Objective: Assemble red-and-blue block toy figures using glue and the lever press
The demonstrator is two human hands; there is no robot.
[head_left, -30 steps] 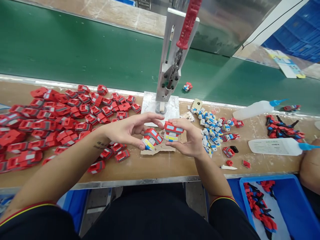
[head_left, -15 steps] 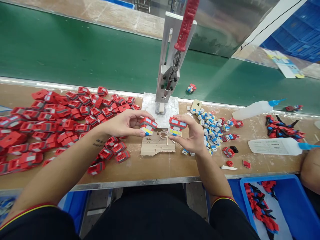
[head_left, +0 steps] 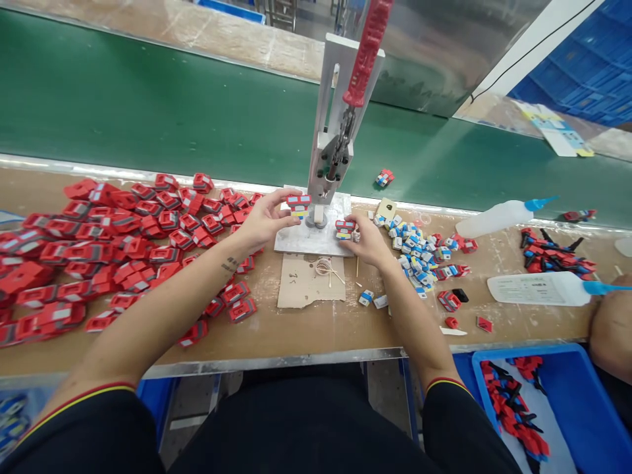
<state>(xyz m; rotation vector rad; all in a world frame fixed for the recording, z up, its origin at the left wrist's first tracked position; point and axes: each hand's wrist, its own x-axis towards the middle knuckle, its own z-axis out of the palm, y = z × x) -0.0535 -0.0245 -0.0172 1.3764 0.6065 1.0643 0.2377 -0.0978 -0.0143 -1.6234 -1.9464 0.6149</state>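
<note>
My left hand pinches a red, blue and yellow toy block just left of the press foot. Between the fingers of my right hand is a similar toy block, over the right part of the metal base plate. The lever press with its red handle stands upright behind both hands. Below the plate, a piece of cardboard carries a small round dish and thin sticks.
Many red parts cover the bench at left. White and blue pieces lie at right, near two glue bottles. A blue bin holds red and black assemblies. A person's arm shows at far right. One block rests on the green belt.
Both hands have moved forward, away from my body, each still holding its block. They have gone from above the cardboard to over the metal plate.
</note>
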